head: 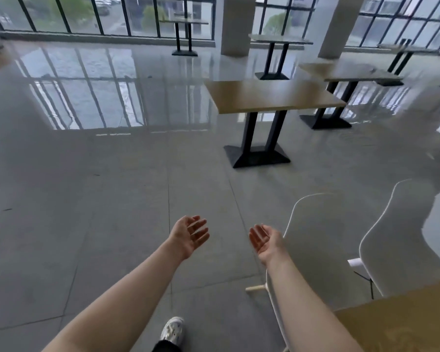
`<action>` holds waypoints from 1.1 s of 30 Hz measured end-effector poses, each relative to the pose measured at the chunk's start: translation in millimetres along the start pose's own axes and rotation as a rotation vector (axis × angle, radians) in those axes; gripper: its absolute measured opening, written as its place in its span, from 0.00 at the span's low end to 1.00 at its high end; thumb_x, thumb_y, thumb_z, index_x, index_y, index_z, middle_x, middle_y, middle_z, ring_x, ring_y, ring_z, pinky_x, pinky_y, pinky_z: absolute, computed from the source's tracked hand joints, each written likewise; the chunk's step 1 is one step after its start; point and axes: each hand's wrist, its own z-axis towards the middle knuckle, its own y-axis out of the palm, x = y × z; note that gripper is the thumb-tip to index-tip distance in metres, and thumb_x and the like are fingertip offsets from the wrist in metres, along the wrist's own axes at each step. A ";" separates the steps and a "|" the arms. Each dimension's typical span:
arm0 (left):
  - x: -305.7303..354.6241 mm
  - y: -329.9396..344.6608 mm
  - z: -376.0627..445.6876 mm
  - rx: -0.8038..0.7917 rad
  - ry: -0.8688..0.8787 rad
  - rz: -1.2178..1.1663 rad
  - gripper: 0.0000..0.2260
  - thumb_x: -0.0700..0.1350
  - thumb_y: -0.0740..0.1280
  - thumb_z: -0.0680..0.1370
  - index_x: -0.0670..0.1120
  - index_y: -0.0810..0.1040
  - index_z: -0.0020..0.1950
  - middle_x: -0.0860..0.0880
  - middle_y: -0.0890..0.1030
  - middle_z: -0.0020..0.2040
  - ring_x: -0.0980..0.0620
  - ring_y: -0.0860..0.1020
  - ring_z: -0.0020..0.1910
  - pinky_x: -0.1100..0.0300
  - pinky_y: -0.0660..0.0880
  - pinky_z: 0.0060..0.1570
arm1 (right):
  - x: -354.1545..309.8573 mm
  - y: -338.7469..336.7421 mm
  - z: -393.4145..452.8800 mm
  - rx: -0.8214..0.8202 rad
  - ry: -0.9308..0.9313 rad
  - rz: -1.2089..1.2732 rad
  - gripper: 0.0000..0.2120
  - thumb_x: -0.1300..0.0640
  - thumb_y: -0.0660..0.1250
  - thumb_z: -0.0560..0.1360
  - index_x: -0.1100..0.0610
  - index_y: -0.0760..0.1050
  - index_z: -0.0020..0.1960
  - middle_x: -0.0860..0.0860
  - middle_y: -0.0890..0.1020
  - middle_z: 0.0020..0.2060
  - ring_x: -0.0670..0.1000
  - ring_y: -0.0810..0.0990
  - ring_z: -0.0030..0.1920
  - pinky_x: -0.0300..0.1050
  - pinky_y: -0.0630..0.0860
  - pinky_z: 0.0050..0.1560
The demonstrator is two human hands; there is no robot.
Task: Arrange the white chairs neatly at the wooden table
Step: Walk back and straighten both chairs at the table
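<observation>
Two white chairs stand at the lower right, backs toward me: the nearer chair (323, 240) just right of my right arm, the second chair (401, 240) further right. A corner of a wooden table (401, 323) shows at the bottom right, beside them. My left hand (189, 236) is held out over the floor, palm up, fingers apart, holding nothing. My right hand (264, 240) is also palm up with fingers spread and nothing in it, close to the left edge of the nearer chair's back and apart from it.
Another wooden table (272, 96) on a black pedestal base (257, 154) stands ahead at centre right, with more tables (348, 71) behind it. Pillars and tall windows line the far wall. Glossy grey floor stretches to the left. My white shoe (173, 330) shows below.
</observation>
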 end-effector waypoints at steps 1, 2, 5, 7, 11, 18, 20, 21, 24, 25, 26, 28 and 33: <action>17.4 3.5 18.6 -0.012 -0.012 0.004 0.10 0.40 0.55 0.78 0.42 0.75 0.51 0.44 0.79 0.50 0.44 0.77 0.45 0.51 0.77 0.45 | 2.3 11.7 15.4 0.024 -0.005 0.008 0.05 0.61 0.60 0.78 0.60 0.73 0.45 0.53 0.83 0.27 0.50 0.83 0.25 0.42 0.80 0.26; 35.2 6.9 35.8 -0.023 -0.021 0.000 0.10 0.40 0.55 0.78 0.42 0.75 0.50 0.44 0.79 0.50 0.44 0.77 0.45 0.51 0.77 0.46 | 4.3 24.6 29.8 0.039 -0.008 0.019 0.05 0.61 0.60 0.78 0.60 0.73 0.45 0.52 0.83 0.25 0.50 0.83 0.25 0.42 0.80 0.26; 91.0 18.7 81.4 -0.039 -0.041 0.006 0.10 0.40 0.55 0.79 0.42 0.75 0.50 0.44 0.79 0.51 0.44 0.77 0.46 0.51 0.77 0.44 | 3.4 66.9 67.5 0.068 0.002 0.044 0.06 0.61 0.60 0.78 0.61 0.73 0.44 0.52 0.82 0.23 0.50 0.83 0.24 0.42 0.80 0.25; 128.7 36.2 112.3 -0.060 -0.034 0.036 0.10 0.41 0.54 0.79 0.42 0.75 0.50 0.44 0.79 0.51 0.45 0.77 0.45 0.52 0.76 0.42 | -7.9 98.3 88.3 0.071 -0.018 0.063 0.05 0.61 0.60 0.78 0.60 0.73 0.44 0.52 0.82 0.24 0.50 0.83 0.25 0.42 0.79 0.25; 170.6 85.0 167.6 -0.106 -0.084 0.106 0.09 0.40 0.54 0.78 0.43 0.74 0.49 0.44 0.79 0.48 0.45 0.76 0.42 0.52 0.76 0.43 | -41.9 134.3 132.9 0.115 -0.050 0.141 0.05 0.62 0.59 0.78 0.59 0.72 0.45 0.51 0.82 0.24 0.51 0.83 0.24 0.42 0.79 0.24; 181.5 186.7 276.2 -0.186 -0.194 0.234 0.09 0.39 0.55 0.78 0.42 0.74 0.51 0.44 0.79 0.46 0.45 0.76 0.40 0.52 0.76 0.42 | -112.5 146.8 232.9 0.213 -0.130 0.269 0.06 0.62 0.58 0.79 0.59 0.72 0.44 0.51 0.82 0.23 0.50 0.82 0.23 0.40 0.78 0.22; 190.6 218.7 307.1 -0.182 -0.212 0.255 0.09 0.39 0.55 0.78 0.42 0.74 0.52 0.44 0.79 0.46 0.45 0.76 0.41 0.52 0.76 0.42 | -138.0 152.4 265.1 0.232 -0.127 0.291 0.06 0.62 0.58 0.79 0.59 0.71 0.45 0.51 0.82 0.23 0.50 0.82 0.23 0.40 0.77 0.22; 196.6 234.5 319.9 -0.183 -0.220 0.274 0.09 0.39 0.55 0.78 0.42 0.74 0.53 0.44 0.79 0.47 0.45 0.76 0.41 0.52 0.76 0.42 | -149.1 155.1 279.6 0.240 -0.128 0.298 0.06 0.62 0.57 0.79 0.59 0.71 0.45 0.51 0.82 0.22 0.50 0.82 0.23 0.40 0.77 0.22; 217.3 287.4 357.0 -0.221 -0.222 0.336 0.10 0.40 0.55 0.78 0.42 0.74 0.55 0.44 0.79 0.48 0.45 0.76 0.43 0.52 0.76 0.41 | -186.7 167.0 313.1 0.251 -0.161 0.353 0.06 0.62 0.57 0.79 0.59 0.71 0.46 0.54 0.83 0.29 0.50 0.82 0.22 0.40 0.77 0.21; 224.3 307.4 367.3 -0.235 -0.215 0.342 0.10 0.40 0.54 0.79 0.42 0.74 0.55 0.43 0.79 0.49 0.45 0.76 0.43 0.51 0.76 0.41 | -201.6 171.1 323.3 0.258 -0.173 0.367 0.06 0.62 0.57 0.79 0.59 0.71 0.46 0.55 0.82 0.32 0.50 0.82 0.23 0.40 0.77 0.22; 229.8 327.6 375.8 -0.248 -0.211 0.346 0.11 0.40 0.54 0.79 0.42 0.74 0.54 0.43 0.79 0.49 0.45 0.76 0.44 0.51 0.76 0.42 | -216.3 174.3 333.1 0.268 -0.183 0.370 0.06 0.62 0.57 0.79 0.59 0.71 0.47 0.55 0.82 0.32 0.50 0.82 0.23 0.41 0.78 0.22; 233.1 365.8 394.2 -0.277 -0.227 0.359 0.11 0.40 0.54 0.80 0.42 0.74 0.54 0.43 0.79 0.50 0.45 0.76 0.44 0.51 0.77 0.43 | -245.4 179.6 349.2 0.286 -0.198 0.373 0.06 0.63 0.57 0.79 0.60 0.71 0.46 0.53 0.83 0.26 0.50 0.82 0.23 0.41 0.78 0.23; 211.5 451.9 445.1 -0.374 -0.335 0.496 0.11 0.41 0.54 0.79 0.42 0.74 0.55 0.43 0.79 0.50 0.45 0.76 0.43 0.52 0.76 0.44 | -308.3 166.1 389.8 0.368 -0.289 0.486 0.07 0.63 0.57 0.79 0.61 0.72 0.44 0.51 0.82 0.23 0.50 0.82 0.23 0.41 0.79 0.23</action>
